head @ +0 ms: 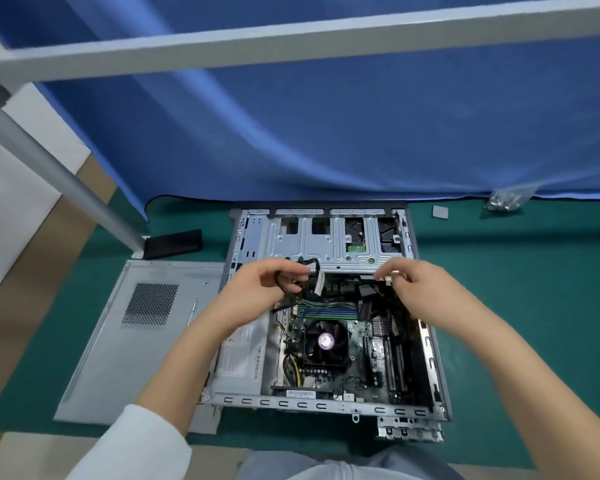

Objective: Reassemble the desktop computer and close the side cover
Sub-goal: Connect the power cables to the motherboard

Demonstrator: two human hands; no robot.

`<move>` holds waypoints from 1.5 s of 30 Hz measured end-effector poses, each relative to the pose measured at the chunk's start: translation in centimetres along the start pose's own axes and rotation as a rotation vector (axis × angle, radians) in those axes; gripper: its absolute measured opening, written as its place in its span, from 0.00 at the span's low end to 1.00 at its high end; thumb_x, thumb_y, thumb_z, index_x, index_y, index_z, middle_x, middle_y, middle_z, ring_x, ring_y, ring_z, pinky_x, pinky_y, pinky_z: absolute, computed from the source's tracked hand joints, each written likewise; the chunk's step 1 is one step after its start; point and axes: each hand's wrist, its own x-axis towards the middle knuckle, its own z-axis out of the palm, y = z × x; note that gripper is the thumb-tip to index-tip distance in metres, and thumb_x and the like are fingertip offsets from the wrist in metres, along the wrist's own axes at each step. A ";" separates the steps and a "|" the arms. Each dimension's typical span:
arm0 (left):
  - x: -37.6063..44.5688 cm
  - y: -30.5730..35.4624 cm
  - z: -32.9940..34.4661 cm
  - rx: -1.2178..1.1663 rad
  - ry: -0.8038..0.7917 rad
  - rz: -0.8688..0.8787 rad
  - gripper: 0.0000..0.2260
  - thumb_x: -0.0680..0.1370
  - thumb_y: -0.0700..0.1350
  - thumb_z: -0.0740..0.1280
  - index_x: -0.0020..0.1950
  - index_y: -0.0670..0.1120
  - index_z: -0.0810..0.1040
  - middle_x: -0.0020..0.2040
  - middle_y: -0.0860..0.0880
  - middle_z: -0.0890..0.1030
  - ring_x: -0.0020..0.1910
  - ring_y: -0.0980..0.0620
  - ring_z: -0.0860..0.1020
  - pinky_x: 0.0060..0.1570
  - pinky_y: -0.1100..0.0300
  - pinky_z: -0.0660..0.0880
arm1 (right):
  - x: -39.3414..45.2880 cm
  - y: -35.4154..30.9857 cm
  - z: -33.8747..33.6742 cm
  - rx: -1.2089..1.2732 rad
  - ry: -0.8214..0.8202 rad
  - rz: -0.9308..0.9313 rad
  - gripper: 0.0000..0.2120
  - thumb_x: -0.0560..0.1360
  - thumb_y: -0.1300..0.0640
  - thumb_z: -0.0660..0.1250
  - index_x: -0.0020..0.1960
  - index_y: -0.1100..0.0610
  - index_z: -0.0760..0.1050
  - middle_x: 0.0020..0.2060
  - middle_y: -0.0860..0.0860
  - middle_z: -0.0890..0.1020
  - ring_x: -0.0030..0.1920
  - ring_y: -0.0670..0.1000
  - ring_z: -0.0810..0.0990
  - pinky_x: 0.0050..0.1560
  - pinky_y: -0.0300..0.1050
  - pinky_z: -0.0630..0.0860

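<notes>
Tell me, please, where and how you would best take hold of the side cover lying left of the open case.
Grip the side cover by its free long left edge, coming from the left. It lies flat on the green mat, its right edge is against the computer case, and a screwdriver rests on it; remove that first.

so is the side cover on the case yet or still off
Off. The side cover lies flat on the mat left of the case, whose inside is exposed.

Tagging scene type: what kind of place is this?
Likely a repair or assembly workbench: green mat, open computer case with side cover off, bag of screws, blue cloth backdrop.
</notes>
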 end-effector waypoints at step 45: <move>-4.2 -0.4 5.7 -0.457 -0.156 0.141 0.09 0.79 0.36 0.63 0.52 0.46 0.79 0.45 0.49 0.85 0.49 0.49 0.83 0.50 0.61 0.78 | -6.6 -5.0 6.1 0.943 0.259 -0.177 0.10 0.73 0.63 0.70 0.54 0.56 0.81 0.41 0.47 0.86 0.40 0.43 0.82 0.40 0.34 0.77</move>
